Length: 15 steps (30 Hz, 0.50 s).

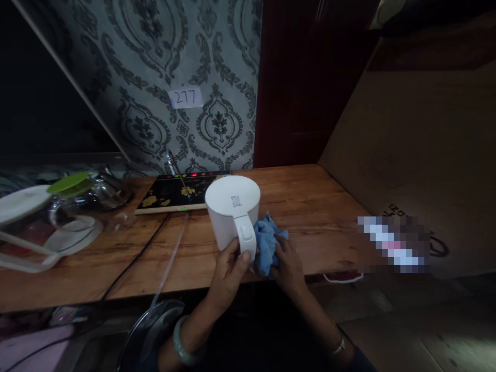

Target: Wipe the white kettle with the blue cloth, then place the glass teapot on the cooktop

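Note:
A white electric kettle (220, 227) with its lid closed is at the front part of the wooden counter, handle towards me. My left hand (229, 274) is closed around the lower part of that handle. A crumpled blue cloth (266, 243) is gripped in my right hand (287, 263) and pressed against the kettle's right side, next to the handle. The kettle's base is partly hidden by my hands, so I cannot tell whether it touches the counter.
Behind the kettle lies a black panel with gold flowers (163, 194), with a thin metal spout above it. Left of it stand a glass pot with a green lid (70, 183) and a white-lidded jug (27, 201). A black cable (134, 261) and a clear tube (172, 263) cross the counter (306, 206).

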Motion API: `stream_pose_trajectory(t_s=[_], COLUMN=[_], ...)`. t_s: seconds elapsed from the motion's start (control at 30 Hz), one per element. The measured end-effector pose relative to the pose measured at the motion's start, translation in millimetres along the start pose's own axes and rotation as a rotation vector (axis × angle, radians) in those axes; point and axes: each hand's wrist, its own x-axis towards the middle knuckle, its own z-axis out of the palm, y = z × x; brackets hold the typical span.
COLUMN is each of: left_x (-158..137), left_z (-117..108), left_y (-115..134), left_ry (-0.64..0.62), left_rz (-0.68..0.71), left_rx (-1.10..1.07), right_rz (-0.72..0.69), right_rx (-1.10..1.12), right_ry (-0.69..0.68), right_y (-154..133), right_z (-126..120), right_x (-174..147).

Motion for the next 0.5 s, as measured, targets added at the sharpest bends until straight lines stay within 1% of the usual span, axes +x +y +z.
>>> stream_pose_trajectory(t_s=[0.07,0.13,0.23,0.3,0.37,0.43,0.5], left_x=[0,0,1,2,3,3,3], left_z=[1,3,10,14,15,11,2], left_y=[-4,-11,-19,-22,-23,-24,-25], left_ry=[-0.023,-0.011,0.048,0.093,0.14,0.174,0.181], left_rz=[-0.025,-0.027,-0.007,0.015,0.025,0.008,-0.029], left_rx=[-0.031,-0.049,-0.069,-0.099,-0.142,-0.189,-0.24], right_rz=[0.075,0.176,0.34,0.378,0.338,0.224,0.098], right_rx=[-0.022,0.034,0.25,0.374,0.386,0.345,0.364], right_ry=[0.018,0.103,0.281,0.376,0.415,0.401,0.365], right_y=[9,18,21,14,1,-15,-29], right_z=[-10,-20,-37,-48,-57,-59,-51], right_x=[3,11,27,39,50,62,74])
